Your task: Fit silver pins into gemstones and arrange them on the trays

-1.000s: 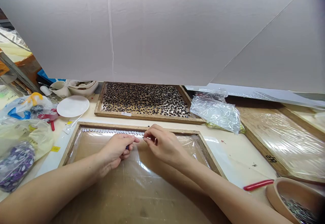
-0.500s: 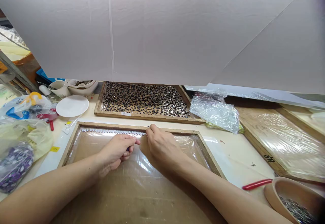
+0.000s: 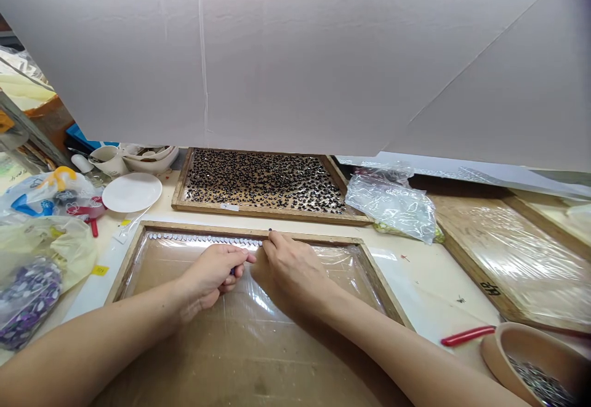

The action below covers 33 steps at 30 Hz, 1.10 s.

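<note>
A row of small pale lilac, petal-like pieces [image 3: 203, 238] runs along the far inside edge of a wooden frame [image 3: 124, 271] covered with clear film. My left hand [image 3: 220, 276] hovers over the film just below the row, fingers curled, with a bit of dark purple-blue showing between them. At the right end of the row, the fingertips of my right hand [image 3: 295, 265] are pinched together and pressed down close to the last piece. Whatever lies under those fingertips is hidden. A tiny dark bead [image 3: 270, 230] sits on the frame's far bar, beyond the right hand.
Behind stands another wooden frame [image 3: 272, 212] covered with dark bits. A third film-covered frame [image 3: 466, 259] lies at right, near a clear plastic bag [image 3: 392, 207], a red handle [image 3: 467, 335] and a bowl [image 3: 496, 348]. Bagged purple pieces [image 3: 30, 302] and a white plate [image 3: 132, 192] are left.
My right hand has shifted slightly left and lower, its fingertips now closer to the end of the row. My left hand stays where it was.
</note>
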Available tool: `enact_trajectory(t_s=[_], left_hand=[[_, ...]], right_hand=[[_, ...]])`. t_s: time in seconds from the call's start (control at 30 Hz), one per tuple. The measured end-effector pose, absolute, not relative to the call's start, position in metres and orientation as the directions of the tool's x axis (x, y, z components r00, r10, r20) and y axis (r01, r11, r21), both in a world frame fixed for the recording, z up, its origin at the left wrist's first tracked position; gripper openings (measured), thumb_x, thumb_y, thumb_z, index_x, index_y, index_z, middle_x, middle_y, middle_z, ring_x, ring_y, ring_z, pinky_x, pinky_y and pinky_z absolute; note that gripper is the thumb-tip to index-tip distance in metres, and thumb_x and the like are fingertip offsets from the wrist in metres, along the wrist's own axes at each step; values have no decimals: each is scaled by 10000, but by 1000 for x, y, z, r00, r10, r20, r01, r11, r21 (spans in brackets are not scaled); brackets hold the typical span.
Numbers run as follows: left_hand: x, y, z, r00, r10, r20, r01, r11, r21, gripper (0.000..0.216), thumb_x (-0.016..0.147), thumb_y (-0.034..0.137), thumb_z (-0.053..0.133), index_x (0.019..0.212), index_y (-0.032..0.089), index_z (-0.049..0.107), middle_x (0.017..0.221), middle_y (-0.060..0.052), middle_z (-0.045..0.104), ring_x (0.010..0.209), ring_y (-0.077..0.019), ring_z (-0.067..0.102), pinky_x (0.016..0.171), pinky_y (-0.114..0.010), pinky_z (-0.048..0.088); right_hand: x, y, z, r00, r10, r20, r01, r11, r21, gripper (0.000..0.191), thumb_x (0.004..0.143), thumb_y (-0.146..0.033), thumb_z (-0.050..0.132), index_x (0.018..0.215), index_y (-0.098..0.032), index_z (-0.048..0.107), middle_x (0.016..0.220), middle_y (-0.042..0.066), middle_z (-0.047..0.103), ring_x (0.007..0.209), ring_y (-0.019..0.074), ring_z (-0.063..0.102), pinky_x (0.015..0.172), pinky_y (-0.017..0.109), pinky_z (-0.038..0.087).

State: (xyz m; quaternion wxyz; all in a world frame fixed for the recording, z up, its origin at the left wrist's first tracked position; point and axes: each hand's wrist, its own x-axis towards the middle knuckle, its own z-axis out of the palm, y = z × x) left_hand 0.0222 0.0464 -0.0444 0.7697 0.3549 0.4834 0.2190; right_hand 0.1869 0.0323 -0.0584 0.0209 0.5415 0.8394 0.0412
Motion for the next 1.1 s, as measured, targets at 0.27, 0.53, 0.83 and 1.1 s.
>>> enact_trajectory(t_s=[0.27,0.53,0.83,1.1], left_hand=[[23,46,-44,421,654,-629,80,663,744,156,754,230,502,786,109,595,470,77,396,336,-9,209,412,-220,52],[23,46,-45,437,638,-634,112,661,742,180,725,267,533,801,123,609,477,77,408,334,-12,216,404,-221,54],[22,43,-52,503,637,-584,96,631,770,202,691,346,605,675,165,519,477,72,427,331,-14,225,390,-218,57],[25,41,-47,531,629,-567,-72,701,710,193,783,330,540,713,156,493,486,58,453,334,-10,236,394,-193,96]], right_hand=[[194,36,-59,-359,933,-4,933,359,5,128,800,-106,498,823,-145,618,836,60,564,557,110,448,491,276,212],[198,35,-57,-374,915,155,908,395,-141,199,818,-103,441,823,-146,636,839,72,577,581,118,480,505,257,273],[189,26,-46,-354,912,208,457,363,-812,157,772,-127,555,869,-186,663,788,29,589,693,121,549,609,235,445],[181,30,-55,-199,960,196,504,272,-820,64,725,-133,602,755,-187,615,685,-9,549,634,114,497,570,235,407]])
